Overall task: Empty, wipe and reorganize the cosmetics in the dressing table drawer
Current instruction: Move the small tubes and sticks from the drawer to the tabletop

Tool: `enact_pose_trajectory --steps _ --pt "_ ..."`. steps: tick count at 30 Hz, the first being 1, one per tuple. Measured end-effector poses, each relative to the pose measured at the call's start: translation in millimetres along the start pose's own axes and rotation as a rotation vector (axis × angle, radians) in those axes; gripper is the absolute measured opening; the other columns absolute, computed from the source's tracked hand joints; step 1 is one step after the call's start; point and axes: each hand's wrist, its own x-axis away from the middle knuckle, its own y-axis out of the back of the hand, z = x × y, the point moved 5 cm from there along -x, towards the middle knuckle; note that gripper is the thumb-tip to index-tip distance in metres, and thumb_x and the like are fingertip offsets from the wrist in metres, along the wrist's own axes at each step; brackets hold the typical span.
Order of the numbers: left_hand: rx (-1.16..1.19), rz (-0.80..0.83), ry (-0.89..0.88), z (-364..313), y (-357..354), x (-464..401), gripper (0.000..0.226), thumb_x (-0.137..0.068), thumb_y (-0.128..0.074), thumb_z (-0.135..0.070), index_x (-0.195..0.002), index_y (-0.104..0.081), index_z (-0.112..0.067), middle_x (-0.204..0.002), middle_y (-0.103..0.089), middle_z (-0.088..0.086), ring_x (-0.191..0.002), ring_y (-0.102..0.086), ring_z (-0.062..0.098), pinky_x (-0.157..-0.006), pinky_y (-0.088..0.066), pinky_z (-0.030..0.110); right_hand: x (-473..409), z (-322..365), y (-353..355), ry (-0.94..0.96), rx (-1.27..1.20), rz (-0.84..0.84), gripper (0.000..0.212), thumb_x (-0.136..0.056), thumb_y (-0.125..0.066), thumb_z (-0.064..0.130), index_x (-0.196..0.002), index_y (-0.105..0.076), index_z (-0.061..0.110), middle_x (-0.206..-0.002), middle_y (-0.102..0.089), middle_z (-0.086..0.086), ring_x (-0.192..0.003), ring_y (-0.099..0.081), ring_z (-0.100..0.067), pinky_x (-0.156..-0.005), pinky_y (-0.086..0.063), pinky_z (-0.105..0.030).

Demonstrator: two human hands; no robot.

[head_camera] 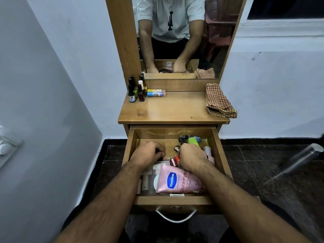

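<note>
The wooden drawer (130, 144) stands pulled open below the dressing table top (171, 109). Inside lie a pink Vaseline tube (177, 179), white bottles (145, 181) at the front left, a green bottle (192, 141), a pink bottle (207, 150) and small lipsticks (175, 161). My left hand (149, 154) reaches into the drawer's left middle with fingers curled; what they hold is hidden. My right hand (192, 158) is curled over small items near the drawer's right middle, its grasp hidden too.
Several nail polish bottles (135, 90) and a colourful tube (156, 92) stand at the table top's back left. A checked cloth (219, 101) lies folded at the right edge. The mirror (177, 37) rises behind. Dark floor surrounds the table; a metal leg (301, 158) is at right.
</note>
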Motion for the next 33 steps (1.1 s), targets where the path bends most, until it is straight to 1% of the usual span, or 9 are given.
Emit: enact_pose_trajectory --steps 4,9,11,13,15,19,26,30,33 --pt "-0.024 0.060 0.058 1.1 -3.0 2.7 0.013 -0.090 -0.068 -0.032 -0.100 -0.074 -0.028 -0.105 -0.072 -0.012 -0.094 -0.063 0.005 -0.092 -0.052 0.033 -0.3 -2.3 -4.3 0.007 -0.045 -0.015 0.022 -0.091 -0.065 0.019 -0.112 -0.065 0.012 -0.112 -0.066 -0.007 -0.105 -0.063 -0.027 -0.074 -0.047 -0.032" --pt "-0.003 0.116 0.067 -2.1 -5.0 6.0 0.017 -0.091 -0.067 -0.028 -0.105 -0.075 -0.023 -0.110 -0.071 -0.009 -0.099 -0.062 0.007 -0.095 -0.051 0.034 -1.9 -12.0 2.8 0.036 -0.314 -0.048 0.012 -0.088 -0.068 0.028 -0.082 -0.070 0.017 -0.076 -0.066 0.003 -0.076 -0.063 -0.014 -0.063 -0.049 -0.025" --pt "0.004 0.126 0.074 -2.2 -5.1 6.5 0.015 -0.090 -0.067 -0.026 -0.102 -0.075 -0.023 -0.108 -0.071 -0.009 -0.097 -0.062 0.008 -0.094 -0.051 0.034 0.7 -20.9 12.1 0.056 -0.528 -0.130 0.004 -0.084 -0.071 0.023 -0.088 -0.072 0.022 -0.074 -0.068 0.007 -0.070 -0.065 -0.009 -0.064 -0.056 -0.031" --pt "0.010 0.131 0.081 -2.4 -5.9 6.2 0.011 -0.089 -0.066 -0.024 -0.094 -0.075 -0.024 -0.101 -0.072 -0.009 -0.093 -0.063 0.007 -0.092 -0.052 0.035 4.1 -33.2 23.2 0.061 -0.705 -0.269 0.013 -0.081 -0.072 0.019 -0.094 -0.074 0.020 -0.075 -0.070 0.007 -0.070 -0.067 -0.010 -0.069 -0.060 -0.037" --pt "0.034 0.132 0.090 -3.6 -5.9 6.6 0.008 -0.088 -0.066 -0.023 -0.087 -0.072 -0.028 -0.095 -0.071 -0.010 -0.090 -0.063 0.006 -0.091 -0.053 0.035 5.4 -42.5 29.8 0.043 -0.808 -0.354 0.012 -0.080 -0.071 0.019 -0.093 -0.073 0.020 -0.073 -0.069 0.007 -0.069 -0.067 -0.013 -0.068 -0.059 -0.036" --pt "0.104 0.130 0.105 -4.1 -5.2 8.2 0.012 -0.090 -0.065 -0.023 -0.082 -0.067 -0.031 -0.092 -0.069 -0.013 -0.089 -0.063 0.004 -0.091 -0.053 0.036 2.4 -52.3 32.4 0.016 -1.013 -0.402 0.025 -0.063 -0.065 0.036 -0.084 -0.069 0.023 -0.069 -0.071 0.000 -0.068 -0.070 -0.023 -0.067 -0.060 -0.049" --pt "0.223 0.167 0.097 -4.2 -4.6 9.7 0.019 -0.088 -0.070 -0.014 -0.100 -0.072 -0.027 -0.107 -0.069 -0.010 -0.104 -0.062 0.007 -0.099 -0.049 0.032 2.2 -56.8 34.0 0.029 -1.070 -0.424 0.012 -0.074 -0.068 0.016 -0.085 -0.066 0.021 -0.069 -0.070 -0.005 -0.064 -0.068 -0.024 -0.067 -0.059 -0.053" --pt "0.321 0.139 0.096 -2.6 -3.4 10.6 0.029 -0.083 -0.072 -0.007 -0.092 -0.070 -0.034 -0.110 -0.069 -0.009 -0.104 -0.063 0.008 -0.096 -0.051 0.030 1.5 -57.8 33.8 0.022 -1.067 -0.430 0.013 -0.079 -0.068 0.010 -0.085 -0.066 0.021 -0.073 -0.070 -0.007 -0.065 -0.068 -0.023 -0.067 -0.060 -0.051" --pt "0.511 0.104 0.110 -2.3 -1.2 11.7 0.032 -0.082 -0.072 0.000 -0.096 -0.070 -0.029 -0.107 -0.069 -0.006 -0.101 -0.066 0.011 -0.090 -0.056 0.030 -0.7 -58.8 31.6 0.017 -1.062 -0.432 0.013 -0.079 -0.069 0.012 -0.085 -0.066 0.023 -0.075 -0.071 -0.006 -0.069 -0.070 -0.026 -0.067 -0.060 -0.050"
